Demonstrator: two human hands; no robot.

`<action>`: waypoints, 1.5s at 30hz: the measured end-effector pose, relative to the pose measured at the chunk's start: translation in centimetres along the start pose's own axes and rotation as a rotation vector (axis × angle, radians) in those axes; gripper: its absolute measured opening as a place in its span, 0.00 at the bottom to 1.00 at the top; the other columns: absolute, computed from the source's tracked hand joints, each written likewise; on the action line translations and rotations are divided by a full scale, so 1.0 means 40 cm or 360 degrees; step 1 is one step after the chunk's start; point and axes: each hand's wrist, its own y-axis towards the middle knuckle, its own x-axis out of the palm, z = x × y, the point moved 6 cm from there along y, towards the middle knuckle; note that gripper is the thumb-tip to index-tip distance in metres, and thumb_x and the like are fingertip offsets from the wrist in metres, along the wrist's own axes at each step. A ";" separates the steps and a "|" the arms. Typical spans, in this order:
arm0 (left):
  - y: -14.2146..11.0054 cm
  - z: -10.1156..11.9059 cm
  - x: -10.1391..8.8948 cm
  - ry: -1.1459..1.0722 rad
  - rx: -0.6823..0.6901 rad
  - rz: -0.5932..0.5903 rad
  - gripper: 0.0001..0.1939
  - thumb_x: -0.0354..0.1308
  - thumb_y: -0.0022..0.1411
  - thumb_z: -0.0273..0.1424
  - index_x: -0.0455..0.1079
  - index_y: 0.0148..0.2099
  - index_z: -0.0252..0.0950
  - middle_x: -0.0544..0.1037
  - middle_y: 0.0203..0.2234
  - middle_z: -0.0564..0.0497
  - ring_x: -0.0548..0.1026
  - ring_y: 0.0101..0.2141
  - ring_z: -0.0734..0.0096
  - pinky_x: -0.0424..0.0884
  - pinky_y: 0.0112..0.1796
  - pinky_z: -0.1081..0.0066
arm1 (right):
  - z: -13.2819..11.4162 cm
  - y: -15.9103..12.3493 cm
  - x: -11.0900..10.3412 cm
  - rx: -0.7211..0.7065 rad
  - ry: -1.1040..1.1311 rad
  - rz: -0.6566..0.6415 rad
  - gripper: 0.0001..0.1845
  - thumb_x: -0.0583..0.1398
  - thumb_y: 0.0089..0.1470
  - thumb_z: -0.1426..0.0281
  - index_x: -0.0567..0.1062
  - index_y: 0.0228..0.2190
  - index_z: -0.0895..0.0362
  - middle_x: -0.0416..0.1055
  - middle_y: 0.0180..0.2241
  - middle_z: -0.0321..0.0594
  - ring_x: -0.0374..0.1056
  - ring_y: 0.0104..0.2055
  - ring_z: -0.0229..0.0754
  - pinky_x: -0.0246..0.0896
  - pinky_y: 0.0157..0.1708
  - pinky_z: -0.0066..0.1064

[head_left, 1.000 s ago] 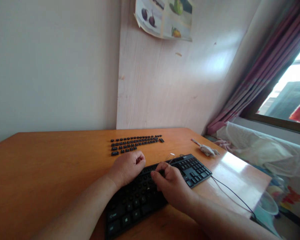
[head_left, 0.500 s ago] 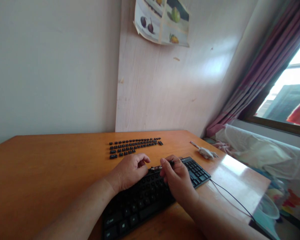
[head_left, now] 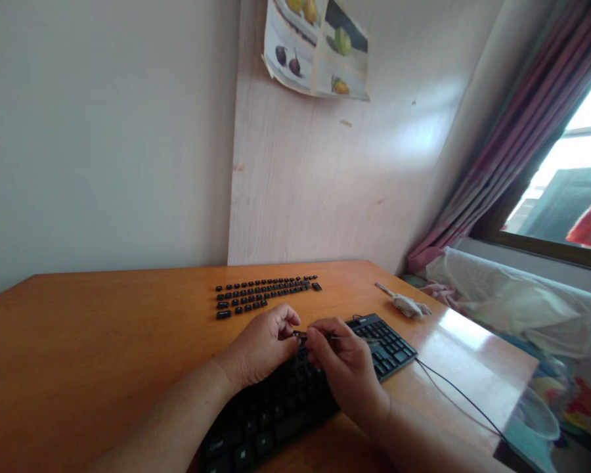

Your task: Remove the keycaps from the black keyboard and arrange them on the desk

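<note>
A black keyboard (head_left: 276, 420) lies slantwise on the table under both my hands. My left hand (head_left: 266, 341) is curled over its upper edge, thumb and fingers drawn together at a small dark piece (head_left: 299, 334) too small to name. My right hand (head_left: 342, 358) pinches a thin stick-like tool (head_left: 362, 339), whose free end points right over the number pad. The tool's other end is hidden near the left fingertips. Behind the hands, loose black keycaps (head_left: 263, 295) lie in rows on the table.
A crumpled greyish cloth (head_left: 408, 305) lies at the right back of the wooden table (head_left: 103, 348). A black cable (head_left: 460, 392) runs from the keyboard over the right edge. The wall (head_left: 128, 131) stands behind; a bed with white covering (head_left: 517, 302) is at right.
My right hand has shifted slightly left, closer to my left hand. The thin tool now sticks out to the right of its fingers. The view has tilted up a little.
</note>
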 end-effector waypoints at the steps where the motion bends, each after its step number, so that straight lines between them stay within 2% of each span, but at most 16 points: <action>1: 0.001 -0.003 0.003 -0.0025 -0.0003 -0.0002 0.13 0.57 0.55 0.33 0.63 0.42 0.37 0.70 0.24 0.57 0.68 0.26 0.73 0.61 0.28 0.73 | -0.007 -0.001 0.000 -0.0070 -0.0033 -0.0005 0.09 0.60 0.58 0.63 0.75 0.35 0.57 0.72 0.26 0.36 0.68 0.26 0.35 0.63 0.26 0.25; 6: 0.006 -0.018 0.007 -0.0035 -0.0032 0.0014 0.14 0.57 0.54 0.32 0.62 0.43 0.37 0.70 0.25 0.56 0.69 0.27 0.72 0.61 0.28 0.72 | -0.046 0.003 -0.013 -0.0427 -0.0276 0.0072 0.10 0.57 0.61 0.69 0.74 0.44 0.54 0.75 0.35 0.40 0.72 0.34 0.38 0.67 0.37 0.30; 9: 0.008 -0.020 -0.002 -0.0034 -0.0045 0.0049 0.12 0.57 0.54 0.33 0.62 0.41 0.37 0.72 0.26 0.55 0.71 0.29 0.70 0.62 0.30 0.72 | -0.052 0.010 -0.010 -0.0559 -0.0575 -0.0026 0.09 0.57 0.60 0.72 0.74 0.42 0.53 0.74 0.36 0.40 0.71 0.36 0.38 0.66 0.39 0.30; 12: 0.008 -0.020 -0.007 -0.0101 -0.0082 0.0034 0.14 0.57 0.53 0.32 0.62 0.42 0.37 0.75 0.29 0.53 0.73 0.31 0.69 0.63 0.30 0.72 | -0.042 0.014 -0.001 -0.0534 -0.0891 -0.0208 0.11 0.58 0.58 0.72 0.75 0.43 0.52 0.73 0.38 0.41 0.70 0.38 0.41 0.65 0.41 0.31; 16: 0.006 -0.023 -0.003 -0.0128 -0.0152 -0.0019 0.16 0.56 0.53 0.32 0.61 0.44 0.36 0.76 0.27 0.53 0.73 0.29 0.69 0.64 0.30 0.71 | -0.041 0.012 0.005 -0.0484 -0.1193 -0.0308 0.14 0.59 0.57 0.71 0.74 0.45 0.51 0.72 0.38 0.41 0.69 0.41 0.43 0.63 0.41 0.32; 23: 0.001 -0.008 0.002 -0.0119 -0.0160 -0.0013 0.19 0.56 0.54 0.33 0.62 0.48 0.35 0.77 0.24 0.54 0.73 0.26 0.69 0.64 0.28 0.72 | -0.048 0.013 0.013 -0.0435 -0.1337 -0.0385 0.10 0.58 0.58 0.69 0.76 0.41 0.51 0.73 0.35 0.40 0.69 0.38 0.42 0.59 0.39 0.29; 26: 0.008 -0.007 -0.047 0.0026 -0.0056 0.0226 0.17 0.55 0.56 0.37 0.65 0.47 0.36 0.76 0.23 0.55 0.72 0.25 0.70 0.64 0.28 0.72 | -0.050 0.032 0.001 -0.0356 -0.1348 -0.0378 0.10 0.58 0.57 0.68 0.76 0.41 0.51 0.73 0.36 0.39 0.70 0.39 0.41 0.59 0.38 0.28; 30: -0.004 -0.036 -0.186 0.0181 0.0013 0.0927 0.13 0.55 0.56 0.40 0.69 0.40 0.37 0.78 0.27 0.51 0.76 0.30 0.67 0.68 0.32 0.70 | -0.042 0.087 -0.020 -0.0272 -0.1377 -0.0386 0.10 0.59 0.57 0.64 0.76 0.41 0.50 0.74 0.38 0.36 0.70 0.36 0.39 0.58 0.36 0.27; 32: -0.023 -0.061 -0.252 0.0222 -0.0056 0.1234 0.14 0.55 0.56 0.42 0.70 0.38 0.37 0.79 0.27 0.50 0.76 0.30 0.65 0.69 0.31 0.70 | -0.026 0.126 -0.021 -0.0273 -0.1405 -0.0417 0.11 0.59 0.57 0.63 0.76 0.41 0.49 0.74 0.38 0.36 0.69 0.35 0.38 0.57 0.33 0.27; 34: -0.045 -0.085 -0.301 0.0245 -0.0135 0.1449 0.13 0.54 0.56 0.41 0.71 0.37 0.37 0.79 0.26 0.51 0.76 0.28 0.66 0.69 0.30 0.70 | -0.001 0.170 -0.012 -0.0278 -0.1426 -0.0450 0.12 0.60 0.57 0.62 0.77 0.42 0.50 0.73 0.40 0.38 0.69 0.35 0.38 0.57 0.33 0.27; 36: -0.064 -0.106 -0.333 0.0222 -0.0187 0.1593 0.12 0.55 0.55 0.40 0.71 0.36 0.37 0.78 0.25 0.52 0.75 0.26 0.67 0.68 0.29 0.71 | 0.034 0.214 0.009 -0.0253 -0.1456 -0.0545 0.13 0.60 0.56 0.63 0.77 0.42 0.51 0.73 0.41 0.39 0.69 0.35 0.38 0.58 0.34 0.27; 39: -0.085 -0.136 -0.354 0.0178 -0.0257 0.1720 0.12 0.55 0.53 0.39 0.71 0.35 0.37 0.78 0.23 0.52 0.74 0.25 0.68 0.68 0.29 0.71 | 0.081 0.268 0.052 -0.0230 -0.1564 -0.0678 0.14 0.60 0.56 0.63 0.78 0.43 0.50 0.73 0.41 0.40 0.69 0.37 0.39 0.59 0.35 0.27; 45: -0.101 -0.175 -0.362 0.0151 -0.0390 0.1767 0.12 0.55 0.53 0.38 0.71 0.36 0.36 0.77 0.23 0.52 0.75 0.26 0.66 0.68 0.30 0.71 | 0.132 0.329 0.122 -0.0236 -0.1632 -0.0762 0.14 0.60 0.56 0.63 0.79 0.43 0.48 0.73 0.45 0.40 0.69 0.42 0.42 0.60 0.40 0.31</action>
